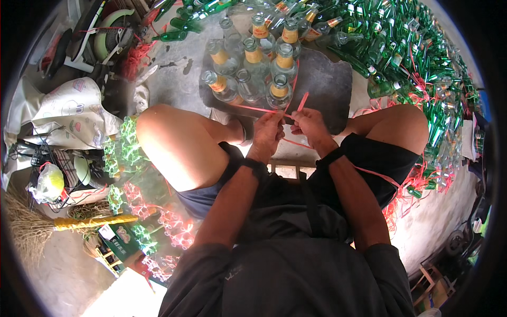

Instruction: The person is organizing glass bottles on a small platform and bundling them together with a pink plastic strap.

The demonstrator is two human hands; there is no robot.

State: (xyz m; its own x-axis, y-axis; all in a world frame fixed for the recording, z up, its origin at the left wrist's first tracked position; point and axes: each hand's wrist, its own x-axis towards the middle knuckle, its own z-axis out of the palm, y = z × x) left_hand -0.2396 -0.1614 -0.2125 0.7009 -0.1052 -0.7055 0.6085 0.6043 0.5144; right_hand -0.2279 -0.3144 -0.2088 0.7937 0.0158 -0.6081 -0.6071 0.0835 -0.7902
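Several clear glass bottles [250, 89], most with orange neck labels, stand upright in a tight group on a dark flat board [324, 85]. Red plastic twine [295, 85] runs along the group's right and near sides. At the corner nearest me, my left hand [268, 132] pinches the twine between thumb and fingers. Close beside it, my right hand [311, 126] grips another part, whose flat end sticks up above the fingers. A strand hangs below both hands, and more twine crosses my right forearm and thigh.
Green glass bottles [388, 43] are heaped at the right and top, with tangled red twine [420, 85] among them. My bare knees flank the board. At left lie green and red twine nets [132, 194], a straw broom [29, 226] and a wheeled item [113, 35].
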